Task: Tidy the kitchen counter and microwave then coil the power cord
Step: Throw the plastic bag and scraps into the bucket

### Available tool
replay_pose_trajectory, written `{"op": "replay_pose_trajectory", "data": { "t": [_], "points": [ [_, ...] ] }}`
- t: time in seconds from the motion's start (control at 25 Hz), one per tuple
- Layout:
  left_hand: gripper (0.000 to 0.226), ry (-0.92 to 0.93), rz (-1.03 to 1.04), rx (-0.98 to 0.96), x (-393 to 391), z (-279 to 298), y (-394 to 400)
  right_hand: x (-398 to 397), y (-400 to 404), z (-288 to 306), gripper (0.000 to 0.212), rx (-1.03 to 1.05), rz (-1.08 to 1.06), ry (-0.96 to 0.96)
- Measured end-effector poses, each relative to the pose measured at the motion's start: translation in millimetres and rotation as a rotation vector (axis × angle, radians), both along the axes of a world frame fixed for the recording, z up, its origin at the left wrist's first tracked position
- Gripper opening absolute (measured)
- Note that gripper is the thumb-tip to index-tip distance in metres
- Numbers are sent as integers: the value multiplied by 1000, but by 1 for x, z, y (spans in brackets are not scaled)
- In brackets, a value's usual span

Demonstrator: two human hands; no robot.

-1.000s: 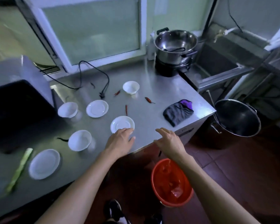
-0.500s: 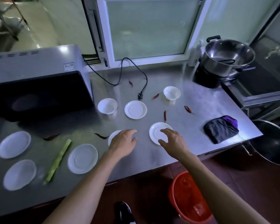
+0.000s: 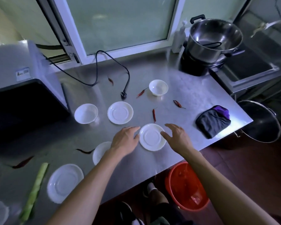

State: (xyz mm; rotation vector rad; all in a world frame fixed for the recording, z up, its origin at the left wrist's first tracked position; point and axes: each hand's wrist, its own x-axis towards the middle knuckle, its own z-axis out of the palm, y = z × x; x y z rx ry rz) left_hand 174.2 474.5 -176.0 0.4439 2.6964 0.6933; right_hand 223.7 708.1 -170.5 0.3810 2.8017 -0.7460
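Note:
On the steel counter lies a white saucer near the front edge. My left hand is at its left rim and my right hand at its right rim, fingers relaxed, holding nothing. More white saucers and small bowls are scattered around. Red chillies lie loose. The black power cord runs from the microwave at the left, its plug on the counter.
A dark folded cloth sits at the counter's right end. A steel pot stands on a burner at the back right. Below the counter are a red bucket and a large steel pot. A green stalk lies front left.
The view has swung and drawn closer. Both hands have moved forward from the counter's front edge and now flank the front saucer.

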Motion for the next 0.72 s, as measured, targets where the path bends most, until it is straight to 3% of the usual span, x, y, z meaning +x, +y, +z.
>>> {"op": "replay_pose_trajectory", "data": {
  "t": [0.32, 0.56, 0.72],
  "points": [
    [40, -20, -40, -122, -99, -39, 100, -86, 74, -51, 52, -4, -24, -48],
    [34, -41, 51, -249, -138, -72, 154, -135, 114, -80, 43, 67, -47, -19],
    [33, -10, -110, -372, -132, -87, 172, -155, 127, -91, 52, 57, -75, -31]
  ]
}}
